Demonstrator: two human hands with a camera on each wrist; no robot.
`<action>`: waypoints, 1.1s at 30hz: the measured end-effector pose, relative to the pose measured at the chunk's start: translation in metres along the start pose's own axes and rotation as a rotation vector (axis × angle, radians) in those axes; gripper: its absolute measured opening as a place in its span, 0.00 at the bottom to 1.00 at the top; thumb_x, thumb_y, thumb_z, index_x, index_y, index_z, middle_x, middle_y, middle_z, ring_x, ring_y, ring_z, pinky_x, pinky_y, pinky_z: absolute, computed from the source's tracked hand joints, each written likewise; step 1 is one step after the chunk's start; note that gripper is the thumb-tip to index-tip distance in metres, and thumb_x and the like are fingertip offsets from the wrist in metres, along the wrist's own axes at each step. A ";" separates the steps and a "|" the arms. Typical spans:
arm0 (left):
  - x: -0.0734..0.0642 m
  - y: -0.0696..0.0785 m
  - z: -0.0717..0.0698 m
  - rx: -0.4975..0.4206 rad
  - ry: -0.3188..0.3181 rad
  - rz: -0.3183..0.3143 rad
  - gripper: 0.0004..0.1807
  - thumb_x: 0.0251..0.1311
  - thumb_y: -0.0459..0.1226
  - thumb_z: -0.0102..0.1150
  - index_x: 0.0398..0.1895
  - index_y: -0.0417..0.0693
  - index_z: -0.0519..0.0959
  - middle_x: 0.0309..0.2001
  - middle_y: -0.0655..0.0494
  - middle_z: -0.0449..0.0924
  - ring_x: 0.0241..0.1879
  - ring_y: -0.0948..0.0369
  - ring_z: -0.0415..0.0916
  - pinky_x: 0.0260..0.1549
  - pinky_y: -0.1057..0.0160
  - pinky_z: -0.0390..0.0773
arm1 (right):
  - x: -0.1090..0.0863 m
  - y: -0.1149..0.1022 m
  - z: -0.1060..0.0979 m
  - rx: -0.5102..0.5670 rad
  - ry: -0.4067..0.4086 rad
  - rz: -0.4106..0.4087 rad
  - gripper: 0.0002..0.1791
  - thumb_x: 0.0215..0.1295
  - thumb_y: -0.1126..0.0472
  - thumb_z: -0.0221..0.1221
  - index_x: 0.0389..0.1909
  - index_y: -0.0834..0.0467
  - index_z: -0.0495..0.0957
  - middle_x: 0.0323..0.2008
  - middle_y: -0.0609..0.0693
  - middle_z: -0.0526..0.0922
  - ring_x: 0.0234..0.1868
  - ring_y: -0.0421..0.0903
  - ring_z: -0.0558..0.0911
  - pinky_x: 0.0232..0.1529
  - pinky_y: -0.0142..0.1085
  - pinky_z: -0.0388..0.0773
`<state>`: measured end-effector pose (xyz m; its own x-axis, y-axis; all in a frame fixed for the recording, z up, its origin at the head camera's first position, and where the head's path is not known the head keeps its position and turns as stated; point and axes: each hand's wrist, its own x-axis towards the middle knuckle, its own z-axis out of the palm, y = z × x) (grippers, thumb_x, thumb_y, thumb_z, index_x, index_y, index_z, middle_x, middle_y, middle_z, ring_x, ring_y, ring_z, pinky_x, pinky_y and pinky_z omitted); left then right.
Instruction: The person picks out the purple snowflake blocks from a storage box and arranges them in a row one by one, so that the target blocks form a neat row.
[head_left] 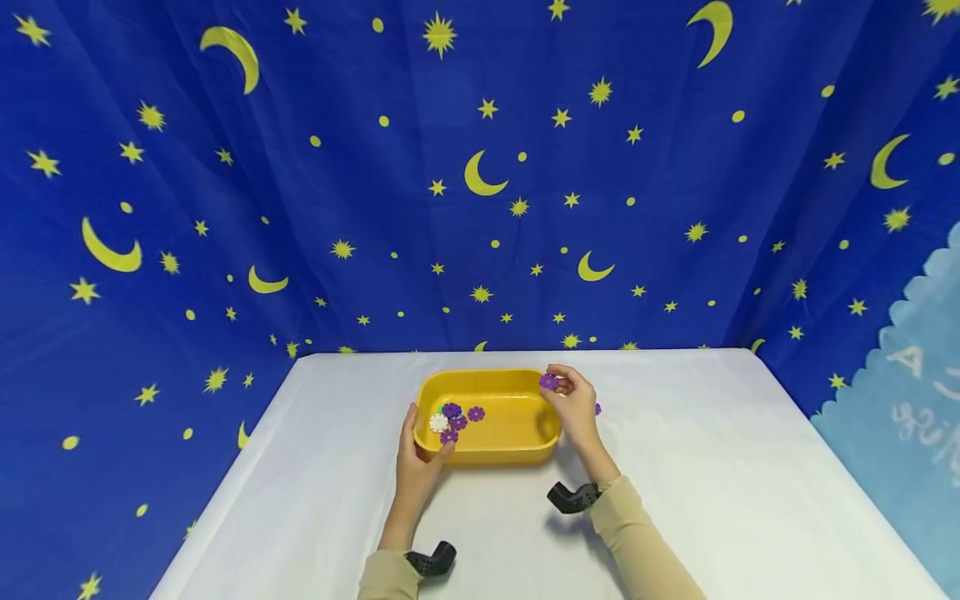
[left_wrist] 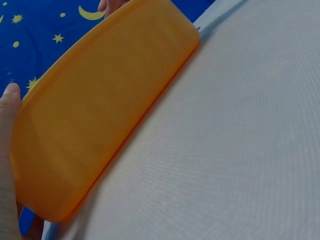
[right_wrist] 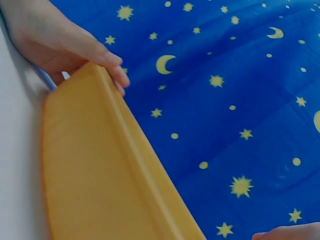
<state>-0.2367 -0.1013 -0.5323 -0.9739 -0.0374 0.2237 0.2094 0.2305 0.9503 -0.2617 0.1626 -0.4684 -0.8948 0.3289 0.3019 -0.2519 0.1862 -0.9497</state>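
Note:
A yellow plastic tub [head_left: 480, 457] stands on the white table. My left hand [head_left: 420, 467] grips its left end, thumb at the front corner and fingers along the side; the right wrist view also shows this hand [right_wrist: 75, 47] at the rim. Above the tub's right end my right hand [head_left: 576, 410] pinches a purple flower-shaped disc [head_left: 549, 382]. Inside, at the left, lie a white flower disc [head_left: 438, 423] and several purple flower discs [head_left: 476, 413], with a bit of green partly hidden among them. The wrist views do not show the pinched disc.
Another purple piece [head_left: 597, 409] peeks out just right of my right hand, mostly hidden. A blue curtain [head_left: 480, 233] with yellow moons and stars hangs behind the white table [head_left: 712, 467]. A light-blue panel [head_left: 900, 417] hangs at the right.

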 end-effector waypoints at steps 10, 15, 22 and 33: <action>0.005 -0.007 0.002 -0.016 0.013 0.022 0.47 0.56 0.40 0.65 0.75 0.59 0.49 0.77 0.57 0.46 0.76 0.53 0.43 0.75 0.49 0.45 | 0.020 0.026 -0.026 -0.055 0.233 0.001 0.21 0.49 0.76 0.64 0.47 0.70 0.78 0.43 0.68 0.81 0.30 0.34 0.75 0.32 0.13 0.73; 0.003 -0.006 0.001 -0.020 0.000 0.013 0.46 0.57 0.36 0.65 0.75 0.57 0.49 0.77 0.56 0.45 0.76 0.53 0.42 0.75 0.52 0.46 | 0.020 0.039 -0.037 -0.083 0.317 0.003 0.21 0.48 0.76 0.63 0.47 0.71 0.78 0.45 0.68 0.81 0.35 0.44 0.77 0.33 0.12 0.71; -0.006 0.020 -0.003 -0.015 -0.021 -0.010 0.46 0.56 0.34 0.64 0.75 0.46 0.48 0.77 0.49 0.44 0.76 0.49 0.43 0.74 0.50 0.47 | 0.019 0.060 -0.047 -0.159 0.380 -0.017 0.21 0.48 0.75 0.64 0.46 0.71 0.77 0.44 0.66 0.79 0.42 0.58 0.78 0.35 0.13 0.67; -0.008 0.028 -0.003 -0.009 -0.025 -0.019 0.45 0.58 0.35 0.63 0.75 0.46 0.48 0.77 0.49 0.44 0.76 0.49 0.42 0.75 0.49 0.46 | 0.016 0.077 -0.055 -0.159 0.456 0.097 0.27 0.47 0.73 0.65 0.53 0.70 0.73 0.42 0.64 0.76 0.41 0.50 0.72 0.42 0.29 0.68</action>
<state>-0.2228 -0.0974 -0.5073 -0.9796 -0.0171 0.2004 0.1918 0.2208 0.9563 -0.2757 0.2334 -0.5323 -0.6498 0.7170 0.2522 -0.0844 0.2617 -0.9614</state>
